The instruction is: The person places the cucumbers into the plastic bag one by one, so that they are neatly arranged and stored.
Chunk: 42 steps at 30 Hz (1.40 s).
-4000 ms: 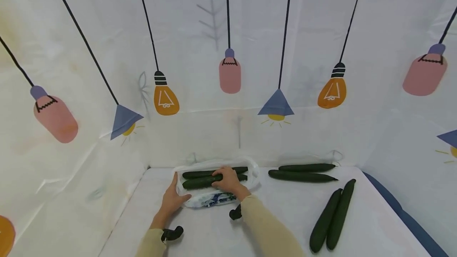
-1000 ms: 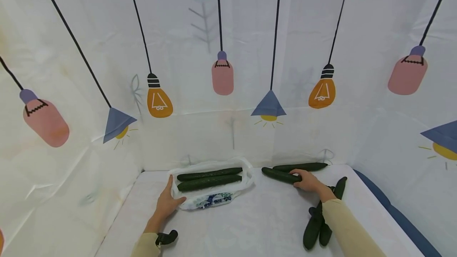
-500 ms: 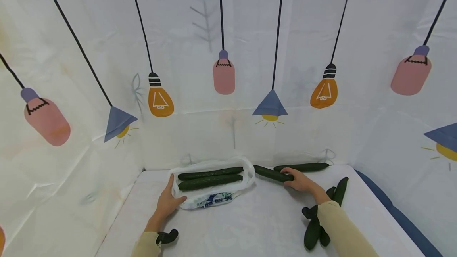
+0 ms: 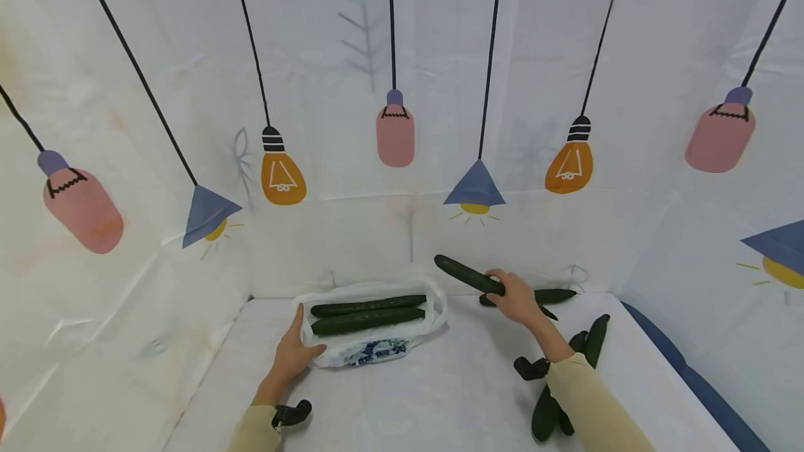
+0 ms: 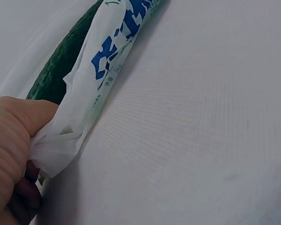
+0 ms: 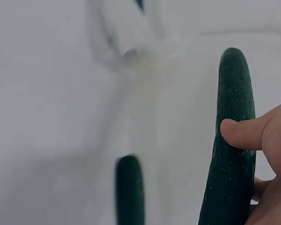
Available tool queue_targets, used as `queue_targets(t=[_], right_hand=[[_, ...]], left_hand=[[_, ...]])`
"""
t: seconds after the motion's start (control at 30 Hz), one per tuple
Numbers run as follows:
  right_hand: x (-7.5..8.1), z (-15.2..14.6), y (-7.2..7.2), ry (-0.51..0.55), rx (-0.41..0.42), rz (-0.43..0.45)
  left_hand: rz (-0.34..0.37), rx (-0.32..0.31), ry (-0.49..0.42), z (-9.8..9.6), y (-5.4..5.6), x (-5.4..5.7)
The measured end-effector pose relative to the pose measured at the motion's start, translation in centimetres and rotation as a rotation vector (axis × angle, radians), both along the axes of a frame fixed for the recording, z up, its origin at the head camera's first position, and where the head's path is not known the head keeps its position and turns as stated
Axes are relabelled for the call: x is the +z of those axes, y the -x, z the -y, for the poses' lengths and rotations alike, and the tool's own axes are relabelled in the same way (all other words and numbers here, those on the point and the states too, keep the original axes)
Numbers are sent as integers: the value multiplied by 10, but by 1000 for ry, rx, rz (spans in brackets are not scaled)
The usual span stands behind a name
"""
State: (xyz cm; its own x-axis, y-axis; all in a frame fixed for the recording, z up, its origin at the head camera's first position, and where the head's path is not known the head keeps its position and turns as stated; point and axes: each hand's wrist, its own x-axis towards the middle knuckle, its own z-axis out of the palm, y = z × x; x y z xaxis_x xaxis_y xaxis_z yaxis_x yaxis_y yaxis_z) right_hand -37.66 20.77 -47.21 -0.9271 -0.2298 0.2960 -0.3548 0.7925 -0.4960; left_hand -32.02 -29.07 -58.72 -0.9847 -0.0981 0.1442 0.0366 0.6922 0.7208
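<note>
A white plastic bag (image 4: 370,353) with blue print lies with its mouth spread, two cucumbers (image 4: 369,321) side by side in it. My left hand (image 4: 293,351) holds the bag's left end; in the left wrist view the thumb (image 5: 35,112) lies over the bag's edge with fingers curled beneath. To the right of the bag, my right hand (image 4: 516,300) grips a third cucumber (image 4: 463,273) raised above the table and tilted, its far end up and to the left. The right wrist view shows the thumb (image 6: 246,132) across this cucumber (image 6: 232,89).
Behind the right hand, another cucumber (image 4: 555,296) lies along the table's back edge. Two more cucumbers (image 4: 545,416) lie at the front right, partly under the right forearm. A white sheet with printed lamps (image 4: 474,183) rises behind the white table (image 4: 402,410).
My right hand left the cucumbers in the bag, took a cucumber from the back right, slid it left and has now lifted it. The left hand stays at the bag's left end.
</note>
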Motion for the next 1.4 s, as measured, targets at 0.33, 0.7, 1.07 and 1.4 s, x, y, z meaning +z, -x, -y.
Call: queue_targets(t=[0.33, 0.7, 1.07, 1.4], right_hand=[[46, 53, -21, 35, 118, -111], [54, 105, -30, 101, 261, -143], [47, 145, -28, 115, 417, -92], [24, 173, -19, 144, 567, 16]], left_hand=[[-34, -12, -27, 1, -3, 2], [-123, 94, 76, -3, -7, 3], [-143, 76, -77, -8, -4, 15], [-165, 64, -182, -5, -2, 12]])
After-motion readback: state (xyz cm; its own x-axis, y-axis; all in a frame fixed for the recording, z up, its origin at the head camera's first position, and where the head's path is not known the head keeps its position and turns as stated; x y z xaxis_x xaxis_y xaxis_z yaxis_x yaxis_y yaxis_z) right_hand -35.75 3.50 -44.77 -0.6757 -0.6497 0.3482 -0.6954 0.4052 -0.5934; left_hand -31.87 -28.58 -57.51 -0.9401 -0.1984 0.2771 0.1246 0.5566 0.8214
